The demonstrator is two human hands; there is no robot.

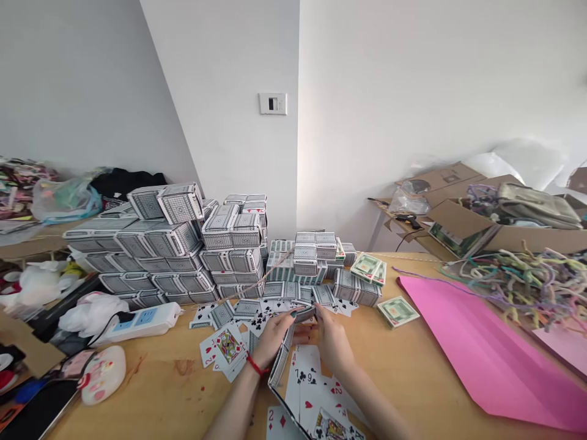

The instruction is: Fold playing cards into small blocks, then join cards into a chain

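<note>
Between my hands is a long strip of joined playing cards (280, 360), grey patterned backs outward, its lower end trailing down toward me. My left hand (273, 337), with a red string bracelet on the wrist, grips the strip's upper end from the left, thumb on top. My right hand (334, 339) closes on the same end from the right; some of its fingertips are hidden. Beneath and in front lie loose playing cards (308, 391), face up. More loose cards (228, 345) lie left of my left hand, a jack of diamonds among them.
Blocks built of folded cards (160, 244) are stacked high at the back left, with a lower stack (316, 250) behind my hands. Green card decks (398, 311), pink paper (481, 348) and tangled yarn (518, 287) lie right. A white power strip (142, 322) is left.
</note>
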